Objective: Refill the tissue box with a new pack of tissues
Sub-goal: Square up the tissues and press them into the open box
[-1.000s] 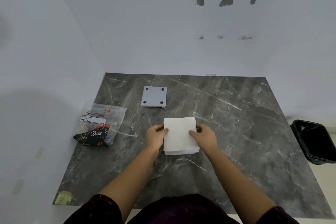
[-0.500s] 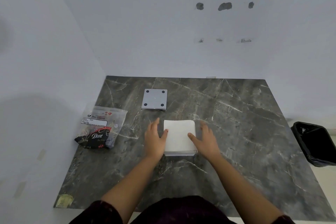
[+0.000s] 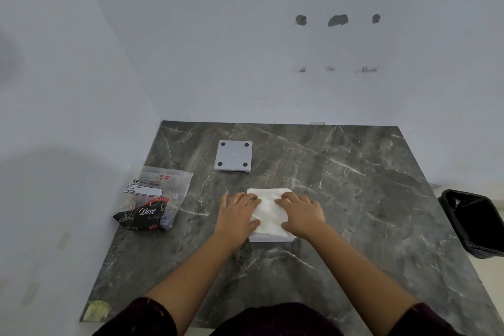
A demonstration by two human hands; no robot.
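Note:
A white stack of tissues [image 3: 268, 209] fills the open grey tissue box [image 3: 270, 238], whose front wall shows just below the stack. My left hand [image 3: 236, 215] lies flat on the stack's left side, fingers spread. On the right side my right hand [image 3: 301, 213] rests flat in the same way. Both palms press down on the tissues and neither grips them. The box's grey square lid [image 3: 233, 155], with small dark pads at its corners, lies farther back on the dark marble table [image 3: 368, 199].
An opened plastic tissue wrapper [image 3: 152, 199] with a "Dove" print lies at the table's left edge near the wall. A black bin [image 3: 474, 224] stands on the floor to the right. White walls close the left and far sides.
My hands moved from the sides of the tissue stack onto its top and now press flat on it. The stack sits lower in the box.

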